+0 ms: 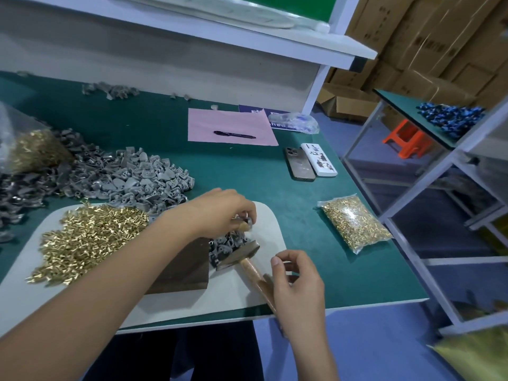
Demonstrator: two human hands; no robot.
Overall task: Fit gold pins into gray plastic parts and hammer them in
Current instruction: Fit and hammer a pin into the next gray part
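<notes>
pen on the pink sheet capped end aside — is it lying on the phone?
No, the black pen lies on the pink paper, apart from the phone nearer the table edge.

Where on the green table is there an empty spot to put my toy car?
Bare green lies between the white mat, the phones and the sealed pin bag, and also between the pink paper and the gray parts pile. The mat itself is crowded with gold pins, hammer and hands.

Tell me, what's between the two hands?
In the head view, the hammer head and a few gray parts lie between the left hand and right hand.
</notes>
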